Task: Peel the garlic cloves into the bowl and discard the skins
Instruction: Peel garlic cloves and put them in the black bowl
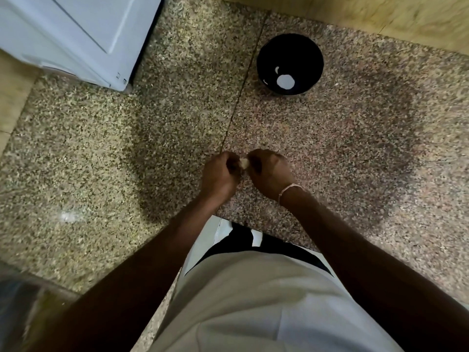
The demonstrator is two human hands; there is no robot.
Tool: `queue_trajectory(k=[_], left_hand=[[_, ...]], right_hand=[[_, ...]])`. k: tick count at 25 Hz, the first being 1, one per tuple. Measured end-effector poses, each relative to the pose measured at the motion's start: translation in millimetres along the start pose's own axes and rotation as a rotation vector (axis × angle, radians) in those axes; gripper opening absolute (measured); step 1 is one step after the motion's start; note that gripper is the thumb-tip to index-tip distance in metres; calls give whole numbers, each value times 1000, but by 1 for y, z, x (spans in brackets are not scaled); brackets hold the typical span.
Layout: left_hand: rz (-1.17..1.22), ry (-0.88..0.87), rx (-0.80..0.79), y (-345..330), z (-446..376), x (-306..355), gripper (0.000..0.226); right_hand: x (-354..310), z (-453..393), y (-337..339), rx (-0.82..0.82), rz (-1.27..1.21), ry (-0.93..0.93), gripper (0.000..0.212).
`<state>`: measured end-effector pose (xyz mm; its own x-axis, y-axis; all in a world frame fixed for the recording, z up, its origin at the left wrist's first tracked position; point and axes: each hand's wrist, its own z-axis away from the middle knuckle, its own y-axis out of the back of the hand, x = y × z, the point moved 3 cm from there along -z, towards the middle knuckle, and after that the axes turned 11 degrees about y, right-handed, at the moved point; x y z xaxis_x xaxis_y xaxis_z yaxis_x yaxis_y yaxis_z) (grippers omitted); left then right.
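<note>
**Both hands working one clove over the speckled floor**

The left hand (220, 174) and the right hand (269, 174) are meeting in front of the person's body, fingers of each curling in around a single pale garlic clove (244, 163), which is showing only as a small light patch between them. Each hand is pinching an end of it (how much skin is clinging on is too small to tell).

The clove is likely handling as something light, firm and a little slick once bared, while its skin is probably papery and prone to tearing into flakes; taking hold at the tips and pulling the skin away from there seems the sensible grip.

Counting: one clove is being held. One black bowl (264, 54) is sitting well ahead of the hands on the floor (101, 148), holding one round white piece (285, 81) and one smaller white sliver (277, 70) beside it. One white appliance (76, 34) is standing at the upper left. No skin container is showing.
</note>
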<state>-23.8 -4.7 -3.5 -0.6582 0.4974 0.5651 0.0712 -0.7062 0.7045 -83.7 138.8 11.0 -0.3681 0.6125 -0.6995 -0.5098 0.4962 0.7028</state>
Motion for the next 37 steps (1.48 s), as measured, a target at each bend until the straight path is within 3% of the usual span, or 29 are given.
queue_trajectory(k=[5, 10, 19, 27, 33, 37], left_hand=[[227, 38, -42, 0, 5, 12, 20], [619, 2, -210, 15, 15, 51, 29], [1001, -132, -486, 24, 38, 127, 23], [851, -270, -469, 25, 54, 159, 18], [649, -479, -299, 41, 60, 169, 16], [646, -492, -262, 48, 61, 173, 19]], right_hand=[[6, 12, 11, 134, -191, -125, 24], [7, 32, 49, 314, -473, -168, 23], [-14, 62, 127, 597, -610, -3, 19], [-20, 76, 153, 696, -732, 91, 28], [-25, 78, 159, 729, -680, 139, 30], [-27, 75, 164, 737, -618, 153, 30]])
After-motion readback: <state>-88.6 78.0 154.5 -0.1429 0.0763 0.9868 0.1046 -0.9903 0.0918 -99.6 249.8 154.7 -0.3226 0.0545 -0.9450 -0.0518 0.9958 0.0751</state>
